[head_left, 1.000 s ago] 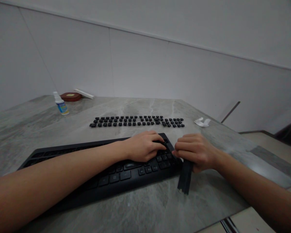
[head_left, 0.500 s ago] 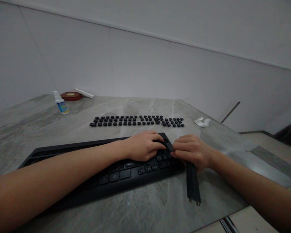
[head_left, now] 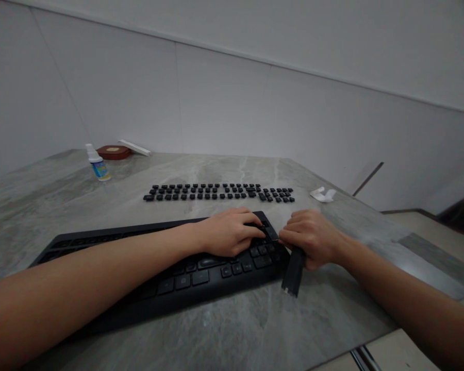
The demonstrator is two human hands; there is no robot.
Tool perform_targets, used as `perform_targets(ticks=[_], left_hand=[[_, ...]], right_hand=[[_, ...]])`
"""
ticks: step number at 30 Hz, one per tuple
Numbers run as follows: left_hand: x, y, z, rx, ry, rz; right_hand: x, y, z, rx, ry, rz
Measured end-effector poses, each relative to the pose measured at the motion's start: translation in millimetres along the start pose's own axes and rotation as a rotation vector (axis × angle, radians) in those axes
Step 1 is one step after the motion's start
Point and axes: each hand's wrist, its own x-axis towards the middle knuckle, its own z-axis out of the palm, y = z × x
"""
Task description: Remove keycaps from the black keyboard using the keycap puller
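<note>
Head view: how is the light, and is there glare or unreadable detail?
Head view: dim light; pale glare on the tabletop near the right forearm; keyboard dark, a few key markings faint; markings on the loose keycaps too small to read.

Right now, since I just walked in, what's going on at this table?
A person has both hands at a black keyboard. The left hand rests on it, fingers bent near its right end. The right hand grips a dark tool at that end; whether its tip touches the keyboard is too small to tell. Behind, loose keycaps lie in rows on the table, with a spray bottle farther off to the left.
</note>
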Motion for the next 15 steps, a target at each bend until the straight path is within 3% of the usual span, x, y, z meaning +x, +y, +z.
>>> perform_targets(ticks=[5,9,15], left_hand=[[-1,-1,2,-0.007,0.009,-0.003],[0,0,1,-0.003,0.008,-0.003],[1,1,-2,-0.001,-0.014,-0.007]], right_hand=[[4,-7,-4,-0.033,-0.091,0.085],[7,-9,-5,0.037,-0.157,0.277],[5,6,0,0.471,-0.121,0.465]])
